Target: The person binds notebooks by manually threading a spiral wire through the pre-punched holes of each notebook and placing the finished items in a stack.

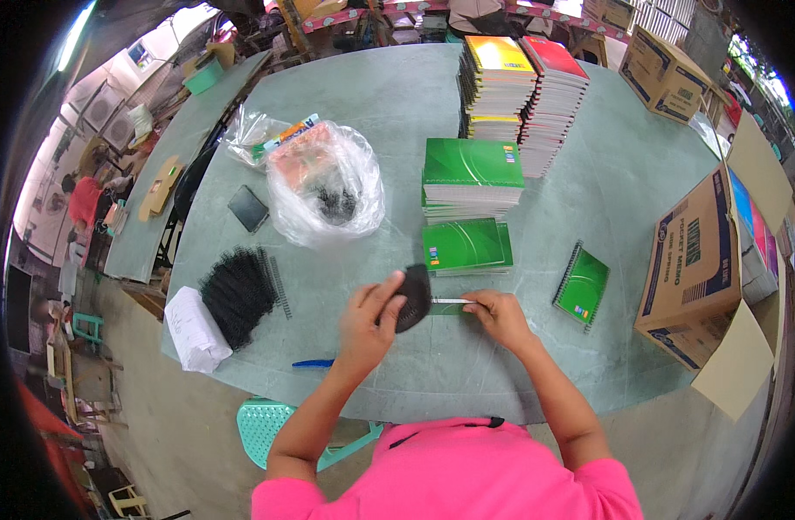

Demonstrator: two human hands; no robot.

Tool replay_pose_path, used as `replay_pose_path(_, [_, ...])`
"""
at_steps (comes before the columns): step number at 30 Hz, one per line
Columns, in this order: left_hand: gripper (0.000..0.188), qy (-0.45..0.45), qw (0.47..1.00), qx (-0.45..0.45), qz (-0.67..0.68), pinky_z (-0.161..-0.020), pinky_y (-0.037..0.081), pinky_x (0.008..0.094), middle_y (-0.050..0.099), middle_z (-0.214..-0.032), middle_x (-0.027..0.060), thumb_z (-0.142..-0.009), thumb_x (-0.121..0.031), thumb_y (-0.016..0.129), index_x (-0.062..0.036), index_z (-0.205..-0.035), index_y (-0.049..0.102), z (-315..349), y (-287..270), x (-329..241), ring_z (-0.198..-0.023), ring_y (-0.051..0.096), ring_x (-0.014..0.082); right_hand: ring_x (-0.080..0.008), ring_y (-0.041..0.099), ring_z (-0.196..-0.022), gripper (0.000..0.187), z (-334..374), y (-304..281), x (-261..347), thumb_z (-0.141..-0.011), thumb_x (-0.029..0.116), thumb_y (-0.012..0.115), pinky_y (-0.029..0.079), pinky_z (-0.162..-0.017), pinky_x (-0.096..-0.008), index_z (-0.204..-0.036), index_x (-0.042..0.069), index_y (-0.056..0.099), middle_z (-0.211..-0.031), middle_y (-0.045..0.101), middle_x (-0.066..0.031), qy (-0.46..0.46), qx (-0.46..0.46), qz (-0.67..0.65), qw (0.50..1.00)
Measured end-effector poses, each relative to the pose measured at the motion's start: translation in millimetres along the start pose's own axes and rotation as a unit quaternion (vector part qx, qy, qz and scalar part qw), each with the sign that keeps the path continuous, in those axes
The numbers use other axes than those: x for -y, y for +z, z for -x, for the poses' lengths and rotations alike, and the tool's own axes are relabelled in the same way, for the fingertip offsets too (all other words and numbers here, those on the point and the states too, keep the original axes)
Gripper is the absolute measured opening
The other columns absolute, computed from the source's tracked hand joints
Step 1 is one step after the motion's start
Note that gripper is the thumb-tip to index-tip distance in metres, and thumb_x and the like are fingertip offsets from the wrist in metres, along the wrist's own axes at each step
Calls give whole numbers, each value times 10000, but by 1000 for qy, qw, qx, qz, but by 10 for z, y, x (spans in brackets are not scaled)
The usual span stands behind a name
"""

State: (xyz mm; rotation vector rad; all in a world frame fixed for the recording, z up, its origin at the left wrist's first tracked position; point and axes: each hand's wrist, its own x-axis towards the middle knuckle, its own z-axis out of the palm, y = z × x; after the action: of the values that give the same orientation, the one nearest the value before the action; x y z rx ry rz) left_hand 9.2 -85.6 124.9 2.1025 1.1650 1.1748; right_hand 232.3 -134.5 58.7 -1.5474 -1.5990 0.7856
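The left hand (367, 319) grips a dark, rounded piece (415, 299), kind unclear; the right hand (499, 314) pinches a pale-edged notebook (450, 301) beside it, before green notebooks (465, 245). Probably binding; next calls for steady alignment. Black coils (237, 292) lie left.

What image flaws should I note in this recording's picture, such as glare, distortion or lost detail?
Head view: fisheye bending curves the edge of the table, with black corners; head view: bright patches on the plastic bag and the top yellow notebook; head view: the dark piece in the left hand shows little detail.
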Motion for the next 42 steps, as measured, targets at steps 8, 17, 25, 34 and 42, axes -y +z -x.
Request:
replay_pose_path(8, [347, 20, 1000, -5, 9, -671, 467, 352, 553, -805, 115, -789, -147, 649, -182, -1134, 619, -104, 51, -63, -730, 570, 292, -325, 611, -788, 191, 57, 12, -65, -784, 89, 635, 482, -673, -360, -973, 64, 649, -897, 638, -150, -25, -18, 16, 999])
replay_pose_path(17, [330, 3, 991, 131, -7, -666, 471, 354, 590, -834, 111, -789, -127, 647, -150, -1117, 624, -119, 274, -58, -746, 584, 284, -68, 564, -785, 169, 223, 86, -522, -804, 20, 627, 453, -709, -246, -971, 18, 649, -833, 662, -16, 144, -2, -256, 956])
replay_pose_path(25, [290, 32, 992, 121, 0, -656, 479, 362, 597, -850, 102, -806, -160, 629, -136, -1095, 631, -124, 405, -105, -740, 590, 274, -90, 577, -798, 195, 183, 77, -380, -809, 27, 614, 458, -732, -248, -1000, 21, 653, -878, 683, -56, 130, 1, -190, 973])
replay_pose_path(34, [280, 7, 945, 326, 24, -726, 464, 384, 596, -846, 158, -822, -206, 620, -65, -1064, 630, 185, 537, 66, -802, 583, 330, -105, 589, -838, 222, 219, 145, -464, -810, 62, 633, 460, -764, -261, -1027, 18, 649, -925, 679, -65, 101, -18, -239, 966])
replay_pose_path(42, [288, 121, 921, 343, -141, -719, 433, 386, 572, -873, 127, -814, -285, 616, -64, -999, 626, 225, 485, -64, -855, 546, 303, -104, 584, -880, 211, 220, 97, -207, -816, 28, 605, 453, -789, -249, -1021, 15, 650, -946, 670, -59, 42, -38, -281, 958])
